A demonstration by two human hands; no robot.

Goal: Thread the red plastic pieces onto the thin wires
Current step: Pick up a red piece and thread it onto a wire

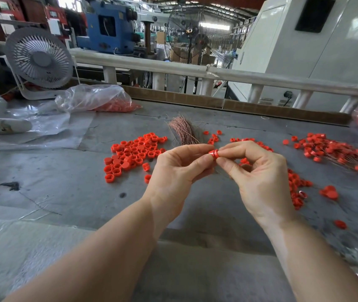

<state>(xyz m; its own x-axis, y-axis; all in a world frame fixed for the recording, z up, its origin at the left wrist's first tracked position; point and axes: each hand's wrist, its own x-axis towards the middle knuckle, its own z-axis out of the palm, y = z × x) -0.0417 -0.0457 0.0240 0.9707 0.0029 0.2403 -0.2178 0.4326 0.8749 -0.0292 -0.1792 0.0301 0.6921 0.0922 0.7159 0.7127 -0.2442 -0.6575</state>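
Fingertips of left hand (174, 171) and right hand (258, 171) pinch one small red plastic ring (214, 154); any thin wire through it is hidden.

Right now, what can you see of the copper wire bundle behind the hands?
The copper wire bundle is a sheaf of many thin, pinkish-copper strands lying on the grey table, just beyond the hands. Its far ends fan out loosely, with a few stray strands splaying sideways; the near end narrows and disappears behind the left hand. Loose red pieces lie on either side of it. Whether the strands are tied together cannot be seen.
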